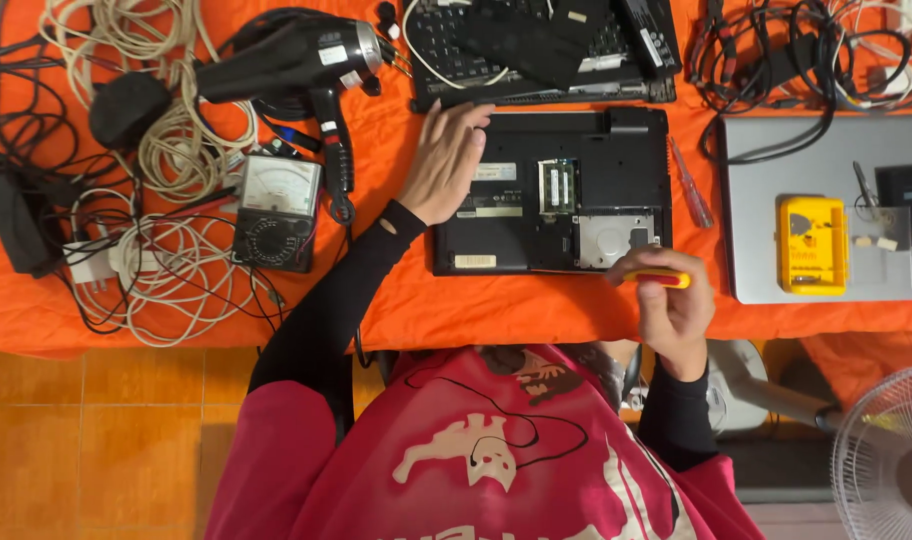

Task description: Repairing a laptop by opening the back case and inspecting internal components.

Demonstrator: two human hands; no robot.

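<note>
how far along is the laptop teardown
Done: the upturned black laptop has a bottom cover off, baring memory sticks and a silver bay. In hand: left hand steadies its corner; right hand grips a yellow-handled screwdriver. Left: the rest of the base remains closed.

The left hand point(448, 160) lies flat in the upper middle of the frame, palm down, fingers together and stretched toward the top edge, its black-sleeved forearm running down and left to a bent elbow. The right hand point(668, 300) sits lower, right of centre, curled into a loose fist with fingers point(641, 266) folded over, its wrist bent, sleeve dropping straight down.
</note>
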